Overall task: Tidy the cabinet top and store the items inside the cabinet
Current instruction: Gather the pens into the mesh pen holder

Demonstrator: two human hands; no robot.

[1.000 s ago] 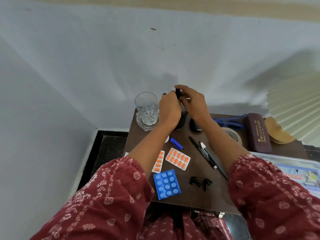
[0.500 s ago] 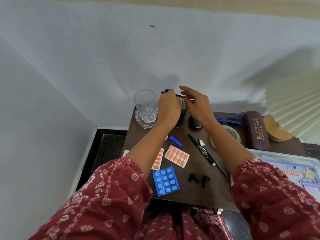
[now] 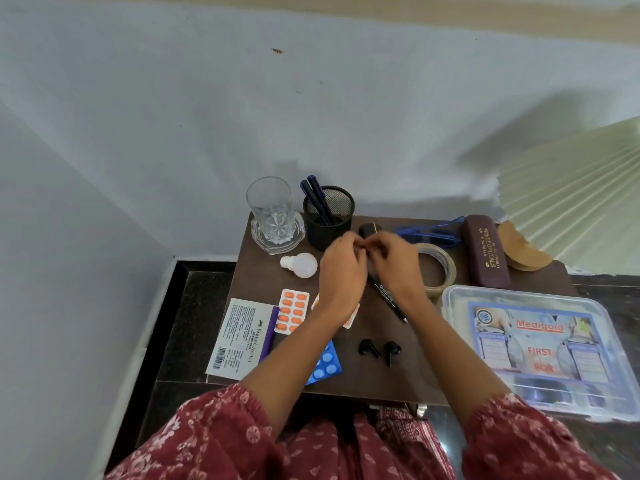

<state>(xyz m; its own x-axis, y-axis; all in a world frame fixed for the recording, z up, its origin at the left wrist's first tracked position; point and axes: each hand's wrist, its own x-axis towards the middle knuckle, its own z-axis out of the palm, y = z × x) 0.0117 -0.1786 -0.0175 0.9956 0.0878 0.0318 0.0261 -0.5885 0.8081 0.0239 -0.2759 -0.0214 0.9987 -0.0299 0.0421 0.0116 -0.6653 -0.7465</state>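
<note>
On the brown cabinet top [image 3: 375, 382], my left hand [image 3: 341, 271] and my right hand [image 3: 396, 261] meet fingertip to fingertip just in front of a black mesh pen holder [image 3: 329, 220] with blue pens [image 3: 316, 197] in it. A black marker [image 3: 389, 297] lies slanted, its far end hidden under my hands. Motion blur hides whether either hand grips anything. An orange pill strip [image 3: 292, 310], a second one [image 3: 350, 320] under my left wrist, a blue pill strip [image 3: 327, 363] and two black earbuds [image 3: 379, 349] lie nearer me.
A drinking glass [image 3: 270, 209], a white bulb [image 3: 301, 265] and a Faber-Castell box [image 3: 239, 336] are on the left. A tape roll [image 3: 438, 268], blue spectacles [image 3: 429, 232], a maroon spectacle case [image 3: 485, 251] and a clear first aid box [image 3: 533, 344] are on the right. The wall is behind.
Both hands have left the pen holder and come back toward me, over the marker. The holder with its blue pens now stands uncovered.
</note>
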